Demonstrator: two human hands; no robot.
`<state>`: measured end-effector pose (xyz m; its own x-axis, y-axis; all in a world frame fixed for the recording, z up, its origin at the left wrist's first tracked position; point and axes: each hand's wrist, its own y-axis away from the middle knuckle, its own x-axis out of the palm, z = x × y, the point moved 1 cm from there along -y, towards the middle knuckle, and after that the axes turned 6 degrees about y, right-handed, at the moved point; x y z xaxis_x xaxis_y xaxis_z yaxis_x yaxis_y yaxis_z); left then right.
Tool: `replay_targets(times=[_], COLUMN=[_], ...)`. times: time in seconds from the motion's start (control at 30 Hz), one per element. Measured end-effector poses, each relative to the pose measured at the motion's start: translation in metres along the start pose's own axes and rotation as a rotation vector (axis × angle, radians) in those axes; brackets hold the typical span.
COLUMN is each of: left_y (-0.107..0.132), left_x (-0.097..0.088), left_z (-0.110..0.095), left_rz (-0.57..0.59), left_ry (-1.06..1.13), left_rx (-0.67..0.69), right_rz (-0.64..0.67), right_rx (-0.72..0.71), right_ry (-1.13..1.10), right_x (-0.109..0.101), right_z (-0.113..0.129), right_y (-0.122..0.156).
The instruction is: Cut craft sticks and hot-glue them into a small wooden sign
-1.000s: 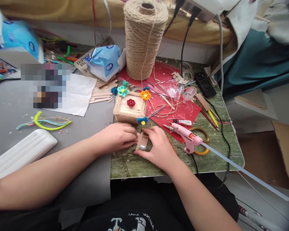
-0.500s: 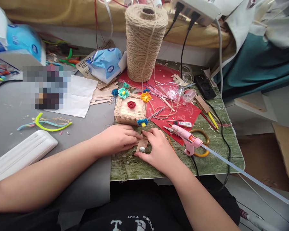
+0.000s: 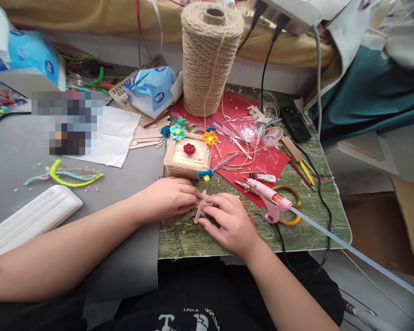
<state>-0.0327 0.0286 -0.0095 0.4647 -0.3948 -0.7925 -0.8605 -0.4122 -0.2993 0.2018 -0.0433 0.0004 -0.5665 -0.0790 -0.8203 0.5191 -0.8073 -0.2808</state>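
Both my hands meet at the near edge of the green board (image 3: 307,225), over a small piece made of popsicle sticks (image 3: 200,211). My left hand (image 3: 169,197) pinches its upper left side. My right hand (image 3: 229,220) curls over its right side, hiding most of it. One stick pokes out slanted between the two hands. Just beyond my hands stands a square twine-wrapped stick box (image 3: 187,156) with a red rose on top and small flowers at its corners.
A pink hot glue gun (image 3: 269,197) with a long glue stick lies right of my right hand. A big jute twine spool (image 3: 209,57), red paper (image 3: 262,158), loose popsicle sticks (image 3: 146,135), a tissue pack (image 3: 152,89), pencils (image 3: 303,170) and a white case (image 3: 31,220) surround the spot.
The stick piece lay flat with its small frame showing; now it is tipped up and my right hand has closed over it. My left hand has stayed put.
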Motion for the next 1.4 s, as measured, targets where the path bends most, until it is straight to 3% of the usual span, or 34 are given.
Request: replay_targets(times=[0.1, 0.47, 0.8, 1.13, 1.4], left_y=[-0.001, 0.000, -0.001, 0.002, 0.000], left_x=[0.000, -0.001, -0.001, 0.003, 0.001], left_z=[0.000, 0.000, -0.003, -0.001, -0.002], left_rz=[-0.002, -0.008, -0.014, -0.007, -0.002], left_ry=[-0.006, -0.021, -0.065, -0.010, 0.022], left_rx=[0.000, 0.017, -0.022, -0.170, -0.156], right_rz=[0.005, 0.070, -0.047, -0.003, 0.022], right_rx=[-0.040, 0.016, 0.114, 0.048, 0.056], right_ry=[0.037, 0.056, 0.130, 0.132, 0.134], right_x=[0.003, 0.005, 0.011, 0.012, 0.012], right_z=[-0.001, -0.001, -0.001, -0.003, -0.001], right_y=[0.003, 0.003, 0.007, 0.005, 0.002])
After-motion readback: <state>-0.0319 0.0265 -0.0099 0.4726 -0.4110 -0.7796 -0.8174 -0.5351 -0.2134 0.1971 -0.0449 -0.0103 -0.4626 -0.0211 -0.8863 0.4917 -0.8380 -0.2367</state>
